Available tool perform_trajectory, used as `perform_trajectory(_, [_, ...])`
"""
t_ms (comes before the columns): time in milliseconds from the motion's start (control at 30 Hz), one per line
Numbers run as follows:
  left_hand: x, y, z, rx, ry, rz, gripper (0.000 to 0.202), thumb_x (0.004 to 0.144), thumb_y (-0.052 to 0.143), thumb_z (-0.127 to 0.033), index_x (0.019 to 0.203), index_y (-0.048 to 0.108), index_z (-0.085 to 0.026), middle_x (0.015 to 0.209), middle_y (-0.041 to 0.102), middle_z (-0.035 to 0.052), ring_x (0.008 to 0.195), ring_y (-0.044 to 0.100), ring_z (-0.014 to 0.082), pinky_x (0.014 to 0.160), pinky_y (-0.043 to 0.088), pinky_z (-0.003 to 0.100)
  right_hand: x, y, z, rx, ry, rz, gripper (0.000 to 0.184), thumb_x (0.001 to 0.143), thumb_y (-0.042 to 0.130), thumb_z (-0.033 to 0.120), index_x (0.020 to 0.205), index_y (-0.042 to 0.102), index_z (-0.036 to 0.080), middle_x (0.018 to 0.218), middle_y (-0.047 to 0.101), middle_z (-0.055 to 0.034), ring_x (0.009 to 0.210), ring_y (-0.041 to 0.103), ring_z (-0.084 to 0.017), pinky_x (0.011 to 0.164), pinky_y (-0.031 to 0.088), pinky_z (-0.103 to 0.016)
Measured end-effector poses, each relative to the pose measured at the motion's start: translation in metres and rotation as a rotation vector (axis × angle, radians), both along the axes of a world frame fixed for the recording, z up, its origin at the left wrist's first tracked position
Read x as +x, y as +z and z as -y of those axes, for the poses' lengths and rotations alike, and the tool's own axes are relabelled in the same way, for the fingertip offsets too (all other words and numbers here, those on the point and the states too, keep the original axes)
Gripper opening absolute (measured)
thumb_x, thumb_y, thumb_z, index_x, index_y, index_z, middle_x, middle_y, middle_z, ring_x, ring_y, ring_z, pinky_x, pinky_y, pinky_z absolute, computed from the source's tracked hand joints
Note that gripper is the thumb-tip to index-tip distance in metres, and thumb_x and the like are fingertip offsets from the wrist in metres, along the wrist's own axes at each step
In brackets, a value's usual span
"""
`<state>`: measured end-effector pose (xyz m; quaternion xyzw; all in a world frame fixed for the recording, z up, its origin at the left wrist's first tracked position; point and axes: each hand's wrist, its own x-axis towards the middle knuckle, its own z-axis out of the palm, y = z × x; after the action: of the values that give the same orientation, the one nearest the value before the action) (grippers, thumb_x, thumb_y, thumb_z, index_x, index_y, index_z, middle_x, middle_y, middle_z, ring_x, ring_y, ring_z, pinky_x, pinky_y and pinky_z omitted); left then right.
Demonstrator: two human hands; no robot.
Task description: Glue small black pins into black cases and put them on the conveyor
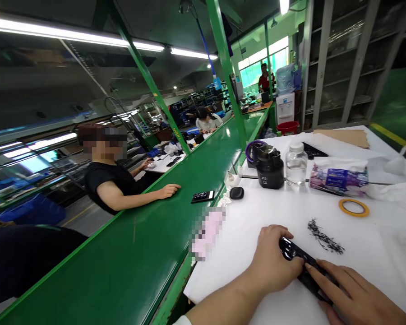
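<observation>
My left hand (pixel 274 262) is curled over the near end of a long glossy black part (pixel 299 257) lying on the white table (pixel 274 212). My right hand (pixel 352 293) presses its fingers onto the other end of the same part. Both hands hold it against the table top near the front edge. A small heap of tiny dark pieces (pixel 325 237) lies just beyond my hands.
A green conveyor belt (pixel 149 234) runs along the left, carrying a black device (pixel 203 197). A person in black sits across it, an arm resting on the belt. On the table stand a black mug (pixel 269 169), clear bottle (pixel 296 164), tissue pack (pixel 338 179), tape roll (pixel 353 207).
</observation>
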<state>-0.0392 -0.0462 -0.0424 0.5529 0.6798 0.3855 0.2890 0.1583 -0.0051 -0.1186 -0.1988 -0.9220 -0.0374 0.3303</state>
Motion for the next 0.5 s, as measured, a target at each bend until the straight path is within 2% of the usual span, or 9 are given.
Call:
perform_trajectory(100, [-0.002,-0.003,-0.001,0.027,0.007,-0.025,0.046,0.063,0.068,-0.012,0.107,0.057,-0.022,0.127,0.054,0.0068,0.121,0.05,0.0238,0.109,0.037,0.042,-0.002,0.028,0.014,-0.085,-0.047,0.066,0.049,0.084,0.052,0.017,0.132,0.056,0.019,0.118,0.063,-0.0109,0.099,0.059,-0.027,0.08,0.054,-0.04])
perform_trajectory(233, [-0.008,-0.004,-0.008,-0.003,-0.014,-0.046,0.042,0.069,0.063,-0.016,0.11,0.054,-0.023,0.132,0.053,0.0079,0.125,0.05,0.0259,0.111,0.034,0.047,-0.007,0.056,0.022,-0.291,-0.14,0.125,0.048,0.084,0.052,0.012,0.131,0.057,0.019,0.121,0.061,-0.0124,0.102,0.057,-0.028,0.085,0.053,-0.045])
perform_trajectory(333, [-0.012,-0.002,-0.014,-0.045,-0.023,-0.047,0.04,0.072,0.063,-0.02,0.111,0.054,-0.024,0.133,0.054,0.0075,0.127,0.049,0.0274,0.111,0.033,0.049,-0.01,0.066,0.02,-0.377,-0.157,0.164,0.045,0.086,0.055,0.016,0.13,0.056,0.019,0.117,0.062,-0.0116,0.097,0.057,-0.027,0.082,0.052,-0.043])
perform_trajectory(500, [-0.013,0.005,-0.017,-0.13,-0.005,-0.025,0.042,0.072,0.066,-0.029,0.113,0.055,-0.025,0.138,0.052,0.007,0.129,0.048,0.0293,0.11,0.035,0.048,-0.009,0.071,0.019,-0.391,-0.151,0.202,0.045,0.086,0.056,0.017,0.131,0.054,0.017,0.116,0.06,-0.012,0.096,0.055,-0.025,0.08,0.05,-0.039])
